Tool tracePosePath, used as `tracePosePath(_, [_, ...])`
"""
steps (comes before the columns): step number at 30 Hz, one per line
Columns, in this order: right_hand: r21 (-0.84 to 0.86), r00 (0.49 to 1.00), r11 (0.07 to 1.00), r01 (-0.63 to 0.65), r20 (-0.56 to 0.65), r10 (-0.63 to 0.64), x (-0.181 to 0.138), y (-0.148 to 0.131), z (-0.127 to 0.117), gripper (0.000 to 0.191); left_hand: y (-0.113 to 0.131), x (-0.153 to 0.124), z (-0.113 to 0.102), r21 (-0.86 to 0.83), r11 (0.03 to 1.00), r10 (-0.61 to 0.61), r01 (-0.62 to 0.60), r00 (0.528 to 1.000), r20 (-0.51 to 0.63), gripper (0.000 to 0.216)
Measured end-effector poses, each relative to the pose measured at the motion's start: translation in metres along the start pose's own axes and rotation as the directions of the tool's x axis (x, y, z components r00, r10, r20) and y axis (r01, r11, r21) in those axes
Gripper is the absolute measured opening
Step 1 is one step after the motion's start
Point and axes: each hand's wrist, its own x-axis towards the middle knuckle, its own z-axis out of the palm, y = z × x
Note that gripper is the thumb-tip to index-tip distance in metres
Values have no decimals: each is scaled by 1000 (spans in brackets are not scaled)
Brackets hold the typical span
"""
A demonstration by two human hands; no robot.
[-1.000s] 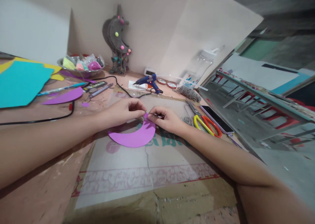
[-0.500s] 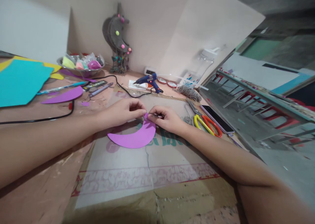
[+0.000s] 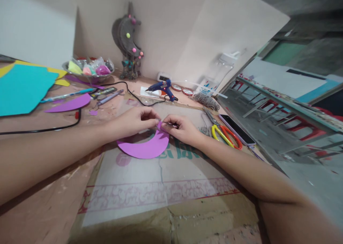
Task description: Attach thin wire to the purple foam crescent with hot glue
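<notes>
A purple foam-sheet crescent (image 3: 146, 148) is held above the printed cardboard (image 3: 128, 194), its upper right tip between my two hands. My left hand (image 3: 139, 120) is closed in a pinch at the left side of that tip. From the right, my right hand (image 3: 183, 129) pinches the same tip between thumb and fingers. Something thin and greyish shows at the tip and under the right fingers, too small to make out clearly. The crescent's wide curve hangs toward me, and its other point lies just below my left wrist.
Scissors (image 3: 225, 135) and a phone (image 3: 237, 129) lie to the right, near grey yarn (image 3: 206, 101). Behind the hands stands a blue glue gun (image 3: 164, 88) with its black cord. Farther left are a bowl (image 3: 92, 78) of packets, pens and turquoise sheets (image 3: 25, 90). A decorated grey crescent (image 3: 127, 40) stands at the back.
The purple crescent has tilted slightly, its lower curve rising a little. Both hands stay nearly in place, still pinching the tip.
</notes>
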Motion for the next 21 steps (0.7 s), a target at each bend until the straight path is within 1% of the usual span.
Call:
tracePosePath(4, [-24,1000,1000,14,18,-14,0,2,-1,22,-1,0,1,-20,999,38,-39,999,-10,19])
tracePosePath(12, [-36,999,999,33,23,-32,0,4,0,22,0,-1,0,-21,999,38,-38,999,-10,14])
tracePosePath(18, [0,999,999,44,30,-44,0,3,0,22,-1,-1,1,-47,998,29,-29,1000,7,14])
tracePosePath(21, [-14,999,999,39,26,-39,0,4,0,24,-4,0,2,-69,997,29,-29,1000,-3,18])
